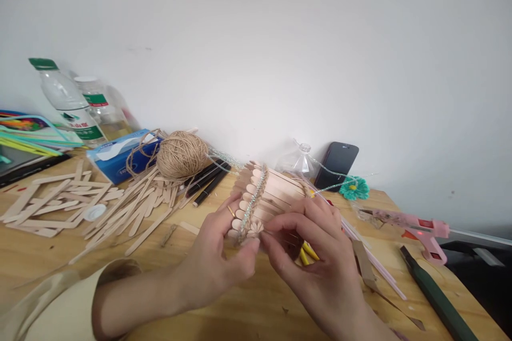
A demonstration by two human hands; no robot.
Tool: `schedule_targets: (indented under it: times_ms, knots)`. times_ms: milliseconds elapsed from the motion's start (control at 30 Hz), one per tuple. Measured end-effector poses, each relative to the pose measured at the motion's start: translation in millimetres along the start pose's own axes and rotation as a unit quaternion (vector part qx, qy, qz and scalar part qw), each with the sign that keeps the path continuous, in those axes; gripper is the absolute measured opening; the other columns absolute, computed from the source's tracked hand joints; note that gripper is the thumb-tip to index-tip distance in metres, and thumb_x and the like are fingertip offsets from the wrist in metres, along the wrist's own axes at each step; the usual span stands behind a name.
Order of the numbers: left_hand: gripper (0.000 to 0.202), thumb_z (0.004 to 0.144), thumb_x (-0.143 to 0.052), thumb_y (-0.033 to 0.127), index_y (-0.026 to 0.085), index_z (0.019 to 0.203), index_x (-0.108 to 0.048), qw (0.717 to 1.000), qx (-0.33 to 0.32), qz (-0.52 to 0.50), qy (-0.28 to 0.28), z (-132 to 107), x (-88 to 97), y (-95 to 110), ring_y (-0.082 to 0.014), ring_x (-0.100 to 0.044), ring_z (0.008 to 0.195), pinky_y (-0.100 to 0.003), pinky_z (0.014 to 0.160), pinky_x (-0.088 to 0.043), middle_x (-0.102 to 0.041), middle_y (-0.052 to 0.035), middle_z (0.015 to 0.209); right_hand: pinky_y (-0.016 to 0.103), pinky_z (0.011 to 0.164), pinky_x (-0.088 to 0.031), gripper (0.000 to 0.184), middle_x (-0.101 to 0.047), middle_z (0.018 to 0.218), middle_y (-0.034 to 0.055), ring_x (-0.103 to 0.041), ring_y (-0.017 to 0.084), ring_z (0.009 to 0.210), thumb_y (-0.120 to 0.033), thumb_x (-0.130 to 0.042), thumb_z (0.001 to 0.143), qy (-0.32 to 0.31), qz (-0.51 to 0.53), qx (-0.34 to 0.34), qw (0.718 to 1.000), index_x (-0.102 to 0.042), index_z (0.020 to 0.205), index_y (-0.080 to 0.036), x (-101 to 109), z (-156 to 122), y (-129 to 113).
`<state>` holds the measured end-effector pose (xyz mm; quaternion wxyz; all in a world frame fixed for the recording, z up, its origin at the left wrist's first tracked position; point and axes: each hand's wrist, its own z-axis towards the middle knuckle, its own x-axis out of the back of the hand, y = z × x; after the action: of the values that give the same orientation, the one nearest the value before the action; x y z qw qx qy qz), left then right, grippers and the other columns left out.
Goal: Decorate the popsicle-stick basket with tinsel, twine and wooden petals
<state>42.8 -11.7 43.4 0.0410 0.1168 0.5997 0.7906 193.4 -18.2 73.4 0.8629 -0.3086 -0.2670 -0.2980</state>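
Note:
Between my hands is a round holder made of popsicle sticks (276, 186), tilted on its side above the table. Braided twine and a glittery silver-green pipe cleaner (250, 205) run round it near its left end. My left hand (228, 250) grips that end, its thumb by a small flower of wooden pieces (255, 229) on the holder's side. My right hand (314, 240) is closed at the near side, thumb and forefinger pinched at the flower's right edge. Whether a small piece is between those fingertips, I cannot tell.
Loose popsicle sticks (148, 208), a twine ball (182, 154), a blue tissue pack (124, 157) and bottles (70, 98) are at left. At right lie a pink glue gun (420, 226), a dark green cutter (438, 295), a phone (338, 165) and a teal flower (354, 188).

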Motion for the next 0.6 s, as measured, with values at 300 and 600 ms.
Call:
schedule_targets:
  times_ms: [300,600]
  knots:
    - [0.019,0.081,-0.049,0.018,0.02,0.091,-0.064,0.996,0.034,-0.08,0.009,2.6,-2.3,6.6,-0.0136,-0.059,0.082,-0.021,0.076,-0.048,-0.067,0.0006,0.09,0.033,0.06,-0.032,0.008,-0.056,0.061,-0.0017,-0.05,0.016,0.061,-0.015,-0.061,0.075,-0.003,-0.014,0.006,1.0,-0.06,0.071,-0.021,-1.1,-2.0,-0.6]
    - [0.019,0.077,-0.05,0.02,0.017,0.089,-0.064,0.994,0.064,-0.083,0.015,2.8,-3.0,6.5,-0.015,-0.059,0.073,-0.024,0.071,-0.05,-0.066,-0.0005,0.079,0.033,0.059,-0.034,0.007,-0.055,0.06,-0.0015,-0.05,0.016,0.06,-0.018,-0.061,0.074,0.01,-0.024,0.009,1.0,-0.06,0.069,-0.022,-3.7,-2.1,-2.5]
